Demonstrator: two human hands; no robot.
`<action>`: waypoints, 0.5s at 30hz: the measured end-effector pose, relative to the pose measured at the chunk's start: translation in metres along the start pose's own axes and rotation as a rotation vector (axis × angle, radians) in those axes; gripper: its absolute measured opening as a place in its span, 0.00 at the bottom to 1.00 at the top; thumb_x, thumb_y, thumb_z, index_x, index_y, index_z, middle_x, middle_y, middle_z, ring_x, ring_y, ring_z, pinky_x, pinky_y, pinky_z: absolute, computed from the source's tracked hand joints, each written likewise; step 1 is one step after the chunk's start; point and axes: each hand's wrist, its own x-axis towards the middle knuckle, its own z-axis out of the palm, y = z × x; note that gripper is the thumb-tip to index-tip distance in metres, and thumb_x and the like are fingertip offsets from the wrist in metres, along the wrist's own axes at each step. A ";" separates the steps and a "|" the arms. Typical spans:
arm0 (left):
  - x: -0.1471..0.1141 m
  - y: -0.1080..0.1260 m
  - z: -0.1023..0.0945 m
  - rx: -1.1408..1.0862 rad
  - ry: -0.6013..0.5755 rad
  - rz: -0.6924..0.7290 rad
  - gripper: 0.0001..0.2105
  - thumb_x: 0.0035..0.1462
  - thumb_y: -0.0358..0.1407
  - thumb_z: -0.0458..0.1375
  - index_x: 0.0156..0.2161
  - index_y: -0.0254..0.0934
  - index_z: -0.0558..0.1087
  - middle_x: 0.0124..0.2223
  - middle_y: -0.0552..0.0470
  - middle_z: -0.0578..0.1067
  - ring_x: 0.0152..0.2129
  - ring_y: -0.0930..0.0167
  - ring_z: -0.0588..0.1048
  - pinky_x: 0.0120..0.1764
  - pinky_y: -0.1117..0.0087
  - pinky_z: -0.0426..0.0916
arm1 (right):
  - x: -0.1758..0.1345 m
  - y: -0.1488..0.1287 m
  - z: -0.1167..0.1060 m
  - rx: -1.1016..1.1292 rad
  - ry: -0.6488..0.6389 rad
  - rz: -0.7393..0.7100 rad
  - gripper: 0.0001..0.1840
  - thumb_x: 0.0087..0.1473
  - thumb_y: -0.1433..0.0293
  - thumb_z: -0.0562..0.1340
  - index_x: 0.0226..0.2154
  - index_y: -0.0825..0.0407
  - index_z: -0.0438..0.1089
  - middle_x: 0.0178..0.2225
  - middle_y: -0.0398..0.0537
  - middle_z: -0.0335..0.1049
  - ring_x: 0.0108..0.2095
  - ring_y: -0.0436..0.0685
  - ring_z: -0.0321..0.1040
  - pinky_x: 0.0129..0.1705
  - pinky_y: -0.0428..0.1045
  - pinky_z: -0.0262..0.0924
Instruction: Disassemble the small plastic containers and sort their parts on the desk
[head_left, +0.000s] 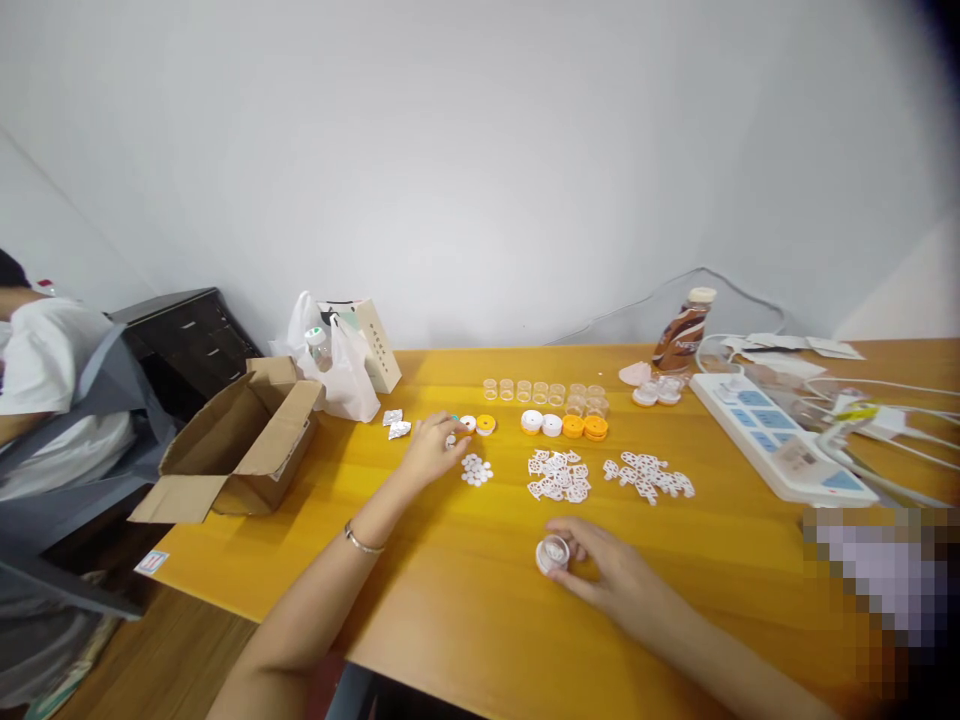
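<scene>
My right hand has its thumb and fingers closed round the side of a small clear round container. The container has a white rim at its base, and pale pieces show inside. Farther off on the left, my left hand reaches over the table with thumb and fingers apart. A small whitish piece shows between them, partly hidden. By those fingertips are a white round cap, a yellow one and a sliver of teal. Small white discs lie in a pile just right of the hand.
Clear cups stand in rows behind white caps and orange caps. White cut-out pieces form two piles. An open cardboard box, plastic bag, brown bottle and power strip flank them. A person sits left.
</scene>
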 end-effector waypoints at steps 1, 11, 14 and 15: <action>-0.007 0.010 -0.001 -0.071 0.012 0.069 0.09 0.56 0.37 0.54 0.39 0.37 0.73 0.39 0.48 0.73 0.39 0.67 0.70 0.44 0.67 0.61 | 0.002 0.001 0.000 0.013 -0.008 -0.005 0.09 0.50 0.66 0.59 0.37 0.47 0.64 0.33 0.45 0.70 0.33 0.55 0.66 0.37 0.51 0.62; -0.059 0.061 0.060 -0.378 -0.302 0.306 0.21 0.42 0.48 0.63 0.37 0.35 0.68 0.34 0.52 0.72 0.32 0.71 0.69 0.36 0.72 0.62 | 0.016 0.017 0.002 0.030 0.070 -0.029 0.07 0.46 0.64 0.63 0.28 0.49 0.67 0.26 0.41 0.61 0.29 0.53 0.60 0.32 0.48 0.58; -0.060 0.061 0.070 -0.346 -0.237 0.255 0.21 0.42 0.50 0.63 0.35 0.36 0.67 0.32 0.53 0.70 0.30 0.72 0.67 0.34 0.73 0.60 | 0.016 0.021 0.006 0.069 0.074 -0.018 0.07 0.47 0.65 0.63 0.27 0.50 0.66 0.25 0.40 0.61 0.28 0.52 0.59 0.31 0.47 0.57; -0.060 0.063 0.071 -0.337 -0.218 0.243 0.21 0.42 0.50 0.63 0.35 0.36 0.67 0.32 0.53 0.70 0.30 0.71 0.67 0.34 0.72 0.59 | 0.015 0.021 0.006 0.081 0.076 -0.014 0.07 0.47 0.65 0.63 0.27 0.50 0.66 0.25 0.40 0.61 0.28 0.52 0.59 0.31 0.47 0.57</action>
